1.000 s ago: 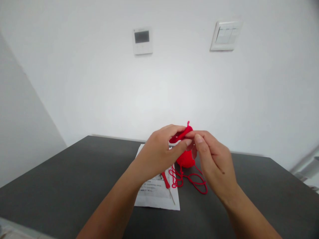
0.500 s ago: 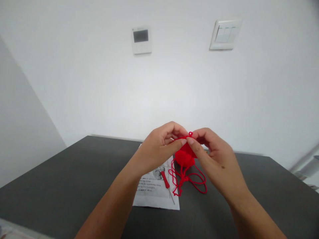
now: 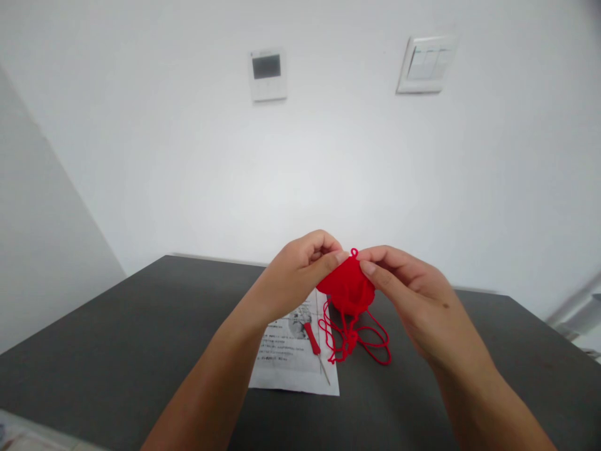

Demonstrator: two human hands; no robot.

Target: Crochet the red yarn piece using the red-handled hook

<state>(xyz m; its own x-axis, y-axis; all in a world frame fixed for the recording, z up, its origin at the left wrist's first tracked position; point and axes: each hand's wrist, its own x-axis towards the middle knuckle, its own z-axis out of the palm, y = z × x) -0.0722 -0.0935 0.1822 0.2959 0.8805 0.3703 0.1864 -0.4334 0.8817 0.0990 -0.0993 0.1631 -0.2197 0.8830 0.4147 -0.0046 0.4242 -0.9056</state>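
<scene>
A piece of red knitted or crocheted work (image 3: 346, 274) is held up between both hands, with a small yarn loop standing at its top edge. My left hand (image 3: 305, 266) pinches its upper left edge between thumb and fingers. The upper right edge is pinched by my right hand (image 3: 404, 279). Behind and below hangs or lies more red yarn, partly hidden by the piece, and loose strands (image 3: 375, 343) trail on the dark table. A hook with a red handle (image 3: 312, 339) and thin metal shaft lies on a printed sheet (image 3: 291, 373).
The dark table (image 3: 188, 313) meets a white wall behind. On the wall are a panel with a grey screen (image 3: 267, 67) and a white switch plate (image 3: 425, 64). Something pale stands at the far right edge.
Both hands have drawn slightly apart, the right one moving right. The red piece now faces the camera more openly, showing more of its surface between the hands.
</scene>
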